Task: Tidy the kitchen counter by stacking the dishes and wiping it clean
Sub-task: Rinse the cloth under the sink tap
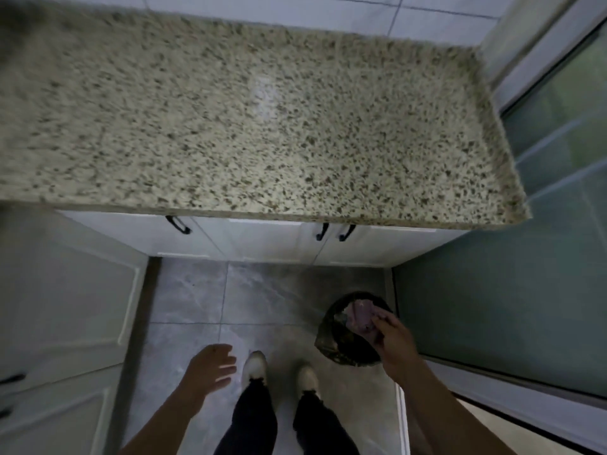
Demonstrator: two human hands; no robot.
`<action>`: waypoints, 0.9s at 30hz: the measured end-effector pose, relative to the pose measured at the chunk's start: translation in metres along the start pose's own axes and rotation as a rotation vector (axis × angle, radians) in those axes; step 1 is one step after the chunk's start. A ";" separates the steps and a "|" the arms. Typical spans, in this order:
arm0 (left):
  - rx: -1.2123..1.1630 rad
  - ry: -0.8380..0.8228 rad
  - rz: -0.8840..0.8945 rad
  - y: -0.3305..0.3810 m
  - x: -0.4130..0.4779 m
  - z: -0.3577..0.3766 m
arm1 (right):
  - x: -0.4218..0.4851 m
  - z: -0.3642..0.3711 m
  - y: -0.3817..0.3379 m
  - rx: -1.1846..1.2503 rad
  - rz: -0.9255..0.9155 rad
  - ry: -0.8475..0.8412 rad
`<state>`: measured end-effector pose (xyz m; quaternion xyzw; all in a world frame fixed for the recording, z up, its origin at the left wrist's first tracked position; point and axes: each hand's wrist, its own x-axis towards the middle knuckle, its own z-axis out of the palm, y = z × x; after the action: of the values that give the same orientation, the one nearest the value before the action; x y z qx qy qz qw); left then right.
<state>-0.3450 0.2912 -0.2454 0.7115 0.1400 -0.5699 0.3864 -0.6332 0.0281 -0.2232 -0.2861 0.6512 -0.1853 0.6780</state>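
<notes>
Counter (262, 126), speckled stone, filled the upper view, with a pale sheen near the middle. Dishes not in view.

Right hand (394, 343) reached low over the bin (331, 349), which stood on the floor (190, 297) beside the glass door (492, 307). Its fingertips seemed to pinch the edge of a pinkish wad (359, 318), cloth or paper, can't tell. The wad hung above the bin's mouth. Blur softened the grip.

Left hand (210, 369) hung idle above the floor near the shoes (254, 366), fingers spread and holding nothing.

Risks, as judged:
- The wad sat toward the far rim. A loose release could catch the black liner's edge and leave it draped or on the floor.
- If it was the wiping cloth, binning it would leave nothing for a further pass.
- The bin looked light, so a knock from the wrist could tip it.
- The sheen could be damp, which would streak if left.
</notes>
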 end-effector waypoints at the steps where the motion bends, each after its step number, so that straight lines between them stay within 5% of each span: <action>1: -0.021 0.020 0.022 0.001 -0.013 -0.004 | -0.005 0.009 -0.006 -0.026 -0.001 -0.017; 14: -0.408 0.232 0.242 0.019 -0.156 -0.056 | -0.066 0.127 -0.035 -0.414 -0.011 -0.456; 27: -0.711 0.385 0.494 0.035 -0.245 -0.235 | -0.213 0.383 -0.040 -0.502 -0.109 -0.877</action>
<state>-0.2335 0.4942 0.0059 0.6399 0.2220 -0.2355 0.6970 -0.2671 0.1860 -0.0370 -0.5249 0.3140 0.0794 0.7872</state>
